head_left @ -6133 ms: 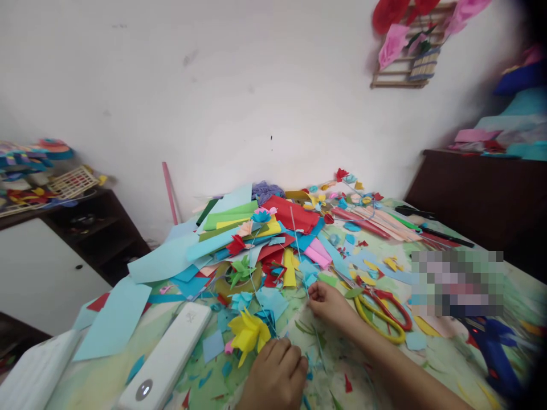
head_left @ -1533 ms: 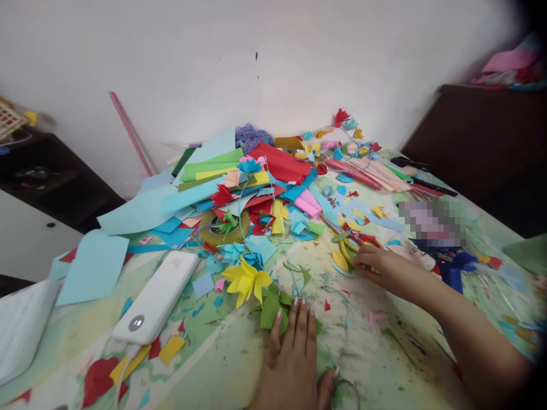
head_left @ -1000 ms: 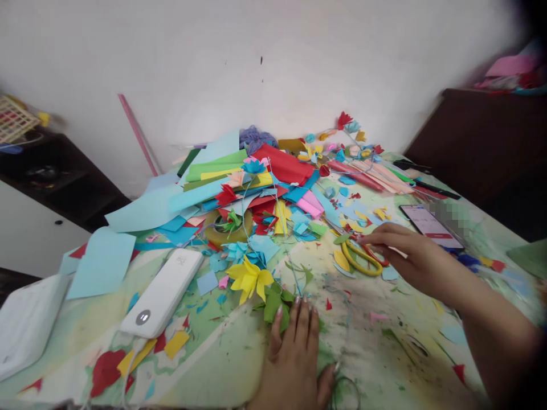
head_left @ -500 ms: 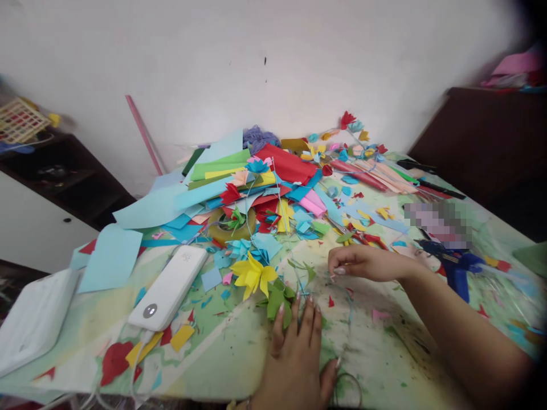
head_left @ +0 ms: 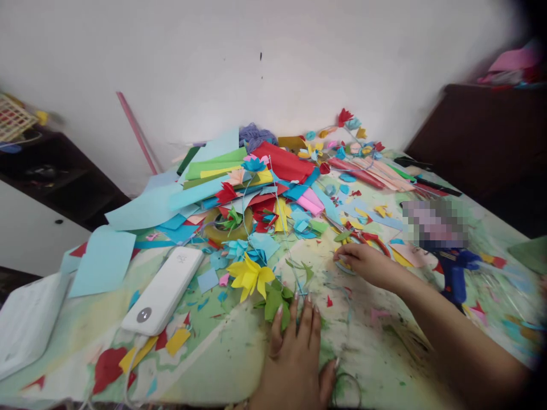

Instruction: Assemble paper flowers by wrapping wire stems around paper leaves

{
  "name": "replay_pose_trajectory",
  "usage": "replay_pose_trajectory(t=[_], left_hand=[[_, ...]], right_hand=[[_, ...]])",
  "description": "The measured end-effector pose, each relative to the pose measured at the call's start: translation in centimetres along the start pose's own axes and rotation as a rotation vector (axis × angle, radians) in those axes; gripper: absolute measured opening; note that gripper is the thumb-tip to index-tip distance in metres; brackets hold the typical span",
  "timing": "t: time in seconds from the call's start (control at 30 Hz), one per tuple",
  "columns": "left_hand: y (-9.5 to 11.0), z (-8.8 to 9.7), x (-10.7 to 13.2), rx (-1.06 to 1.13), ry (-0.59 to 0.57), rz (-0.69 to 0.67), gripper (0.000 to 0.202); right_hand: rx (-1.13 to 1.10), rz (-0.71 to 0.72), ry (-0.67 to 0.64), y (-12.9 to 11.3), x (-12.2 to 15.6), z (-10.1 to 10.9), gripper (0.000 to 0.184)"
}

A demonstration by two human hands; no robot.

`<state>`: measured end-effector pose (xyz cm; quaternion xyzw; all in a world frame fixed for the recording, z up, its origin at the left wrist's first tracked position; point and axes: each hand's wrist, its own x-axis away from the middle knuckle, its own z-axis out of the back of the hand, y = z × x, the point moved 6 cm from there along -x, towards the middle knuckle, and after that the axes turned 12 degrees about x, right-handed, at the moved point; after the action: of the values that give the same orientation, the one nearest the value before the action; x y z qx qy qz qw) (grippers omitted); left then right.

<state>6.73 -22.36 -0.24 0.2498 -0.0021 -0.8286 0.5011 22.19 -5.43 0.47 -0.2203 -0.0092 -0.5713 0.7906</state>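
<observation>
My left hand (head_left: 294, 347) lies flat on the table with its fingers spread. Its fingertips press by a green paper leaf cluster (head_left: 277, 302) and a thin light-blue string (head_left: 287, 242) that runs up across the pile. A yellow paper flower (head_left: 251, 277) sits just left of the leaves. My right hand (head_left: 367, 265) is closed over the handles of a pair of scissors (head_left: 340, 227) with red and yellow grips, which still rest on the table; the fingers partly cover the grips. Other paper flowers, such as a blue one (head_left: 254, 164), lie further up.
Coloured paper sheets (head_left: 205, 196) and a tape roll (head_left: 213, 232) are heaped at the back. A white power bank (head_left: 164, 290) with a cable lies left. A blue glue gun (head_left: 453, 273) rests right. Paper scraps cover much of the table, and a dark cabinet (head_left: 482, 136) stands right.
My right hand has moved forward and slightly right, from above the string to the scissors' handles. My left hand stays flat in place. The view has shifted slightly.
</observation>
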Motion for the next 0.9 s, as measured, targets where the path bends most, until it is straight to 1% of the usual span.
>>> replay_pose_trajectory(t=[0.1, 0.17, 0.23, 0.3, 0.4, 0.63, 0.77, 0.9], left_hand=[[0.0, 0.0, 0.1, 0.009, -0.013, 0.000, 0.056], [0.0, -0.1, 0.2, 0.009, -0.024, 0.006, 0.056], [-0.1, -0.1, 0.2, 0.009, -0.030, 0.011, 0.057], [-0.1, -0.1, 0.2, 0.010, -0.031, 0.010, 0.056], [0.0, -0.1, 0.1, 0.015, -0.042, 0.002, 0.056], [-0.1, -0.1, 0.2, 0.041, -0.036, 0.019, 0.055], [-0.2, -0.2, 0.3, 0.044, -0.036, 0.024, 0.056], [-0.2, -0.1, 0.3, 0.043, -0.036, 0.032, 0.055]], right_hand=[[-0.009, -0.023, 0.009, -0.2, 0.0, -0.8, 0.027], [0.028, -0.064, 0.002, -0.5, 0.2, -1.2, 0.027], [0.083, -0.082, -0.030, -0.9, 0.5, -1.6, 0.029], [0.112, -0.054, -0.076, -1.3, 0.7, -1.8, 0.028], [0.134, -0.014, -0.104, -1.7, 0.9, -1.5, 0.026], [0.237, -0.044, -0.113, -2.2, 0.5, 0.4, 0.029], [0.222, -0.022, -0.155, -2.6, 0.1, 0.2, 0.027], [0.195, -0.035, -0.144, -2.6, -0.1, -0.2, 0.028]])
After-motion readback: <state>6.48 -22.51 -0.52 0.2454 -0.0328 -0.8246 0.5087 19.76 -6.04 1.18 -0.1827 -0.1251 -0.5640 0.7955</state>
